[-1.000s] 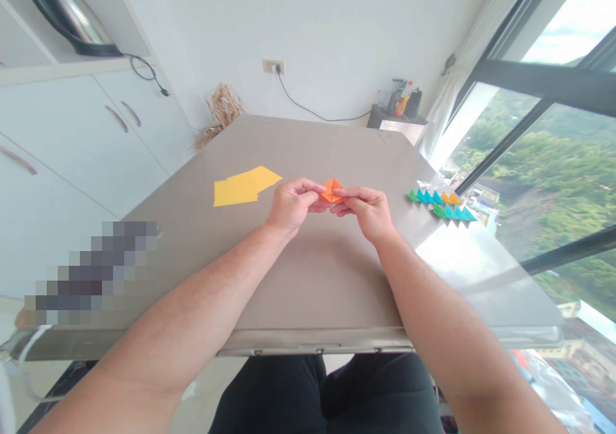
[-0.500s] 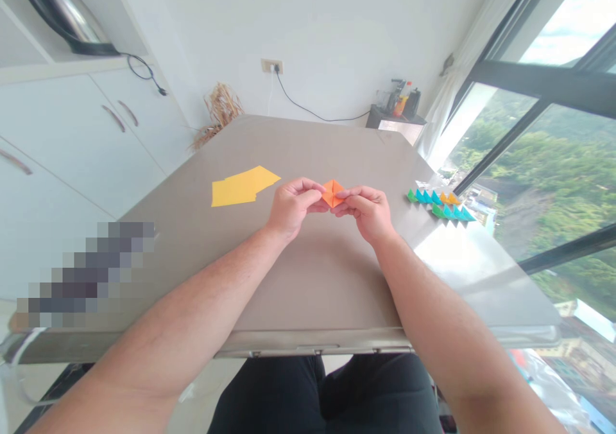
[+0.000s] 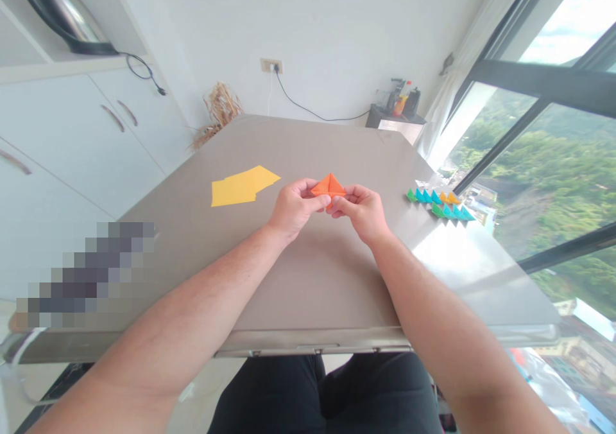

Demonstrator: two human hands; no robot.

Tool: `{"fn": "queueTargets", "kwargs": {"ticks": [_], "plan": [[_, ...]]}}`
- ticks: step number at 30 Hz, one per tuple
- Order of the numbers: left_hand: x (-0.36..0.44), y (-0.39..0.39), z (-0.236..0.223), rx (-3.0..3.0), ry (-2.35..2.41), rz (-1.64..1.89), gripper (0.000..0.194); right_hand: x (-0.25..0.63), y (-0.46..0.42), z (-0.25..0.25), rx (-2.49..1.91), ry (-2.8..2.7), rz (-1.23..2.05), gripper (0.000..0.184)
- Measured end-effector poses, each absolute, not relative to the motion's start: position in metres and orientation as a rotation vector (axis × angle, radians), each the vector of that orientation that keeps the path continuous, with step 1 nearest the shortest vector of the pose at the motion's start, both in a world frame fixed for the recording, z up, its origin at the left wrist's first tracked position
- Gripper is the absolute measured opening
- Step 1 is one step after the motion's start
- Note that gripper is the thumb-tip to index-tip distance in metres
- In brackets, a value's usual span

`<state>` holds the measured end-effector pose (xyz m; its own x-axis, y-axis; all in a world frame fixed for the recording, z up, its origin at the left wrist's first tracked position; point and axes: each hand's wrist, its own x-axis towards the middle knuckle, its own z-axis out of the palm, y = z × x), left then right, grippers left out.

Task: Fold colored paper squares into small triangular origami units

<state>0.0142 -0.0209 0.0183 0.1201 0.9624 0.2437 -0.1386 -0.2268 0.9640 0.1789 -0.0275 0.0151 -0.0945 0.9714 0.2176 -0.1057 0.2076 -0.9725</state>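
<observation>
An orange origami paper boat is held up above the table between both hands, its pointed peak facing away from me. My left hand pinches its left end, thumb at the near edge and fingers behind. On the other end my right hand grips in the same way, and the two thumbs nearly meet. Yellow paper sheets lie overlapping to the left of my hands. Two rows of small folded paper boats, such as a blue one, green and orange among them, stand on the right.
The grey table stretches from my lap to the white wall. A blurred-out dark object rests at its left edge. Windows line the right side; a small cabinet with bottles stands beyond the far edge.
The orange paper went from an opened diamond shape to a boat with a raised peak. Both thumbs have moved inward to its near edge.
</observation>
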Motion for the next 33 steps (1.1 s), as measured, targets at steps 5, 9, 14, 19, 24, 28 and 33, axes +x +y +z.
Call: {"fn": "queueTargets", "kwargs": {"ticks": [5,9,14,19,24,28,33], "plan": [[0.0131,-0.0215,0.0190,1.363,0.908,1.277,0.018,0.1785,-0.0282,0.0141,-0.946,-1.334,1.197,0.023],[0.0132,-0.0215,0.0193,1.351,0.900,1.266,0.015,0.1789,-0.0286,0.0136,-0.914,-1.325,1.227,0.024],[0.0122,-0.0184,0.0168,1.328,0.869,1.249,0.014,0.1787,-0.0284,0.0123,-0.892,-1.303,1.265,0.025],[0.0112,-0.0153,0.0143,1.322,0.941,1.306,0.017,0.1807,-0.0280,0.0132,-0.942,-1.318,1.212,0.025],[0.0107,-0.0145,0.0168,1.232,0.972,1.337,0.021,0.1827,-0.0280,0.0152,-0.962,-1.317,1.144,0.023],[0.0100,-0.0139,0.0181,1.284,1.025,1.351,0.018,0.1816,-0.0287,0.0152,-0.997,-1.368,1.094,0.021],[0.0107,-0.0156,0.0183,1.309,1.035,1.330,0.020,0.1817,-0.0291,0.0148,-1.046,-1.376,1.060,0.019]]}}
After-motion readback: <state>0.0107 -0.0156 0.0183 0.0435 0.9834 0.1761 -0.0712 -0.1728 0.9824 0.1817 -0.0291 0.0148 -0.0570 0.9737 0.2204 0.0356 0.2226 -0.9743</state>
